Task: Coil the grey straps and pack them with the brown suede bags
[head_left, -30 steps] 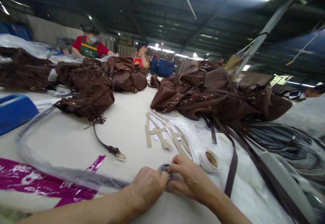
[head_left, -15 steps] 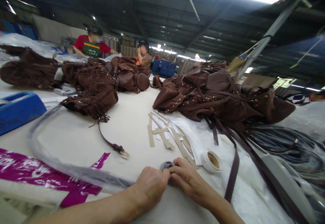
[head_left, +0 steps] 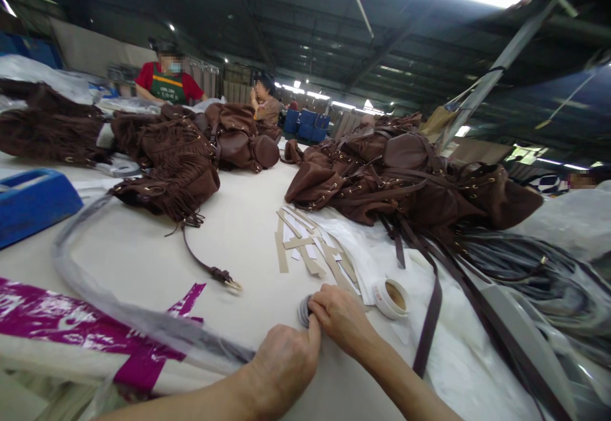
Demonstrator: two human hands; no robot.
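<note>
A long strap (head_left: pixel 143 319) wrapped in cloudy plastic curves from a fringed brown bag (head_left: pixel 176 182) across the table to my left hand (head_left: pixel 285 365). That hand is closed around the strap, with the index finger stretched towards a small grey coil (head_left: pixel 303 311). The coil looks like the rolled end of the wrapped strap, though the join is hidden by my fingers. From the right, my right hand (head_left: pixel 341 319) pinches the coil's near side, its fingertips bent and pressed together. Beyond both hands lies a thin brown buckle strap (head_left: pixel 203 265).
Brown bags (head_left: pixel 405 173) are heaped at the back right, their straps hanging forward. Card strips (head_left: pixel 310 246) and a tape roll (head_left: pixel 391 298) lie near my right hand. A blue tape dispenser (head_left: pixel 38 205) stands left, above purple printed tape (head_left: pixel 76 322). A co-worker (head_left: pixel 167 81) stands behind.
My right hand has turned and its fingers have drawn in around the coil, which now shows more on its left side. My left hand keeps hold of the strap. The view has shifted slightly.
</note>
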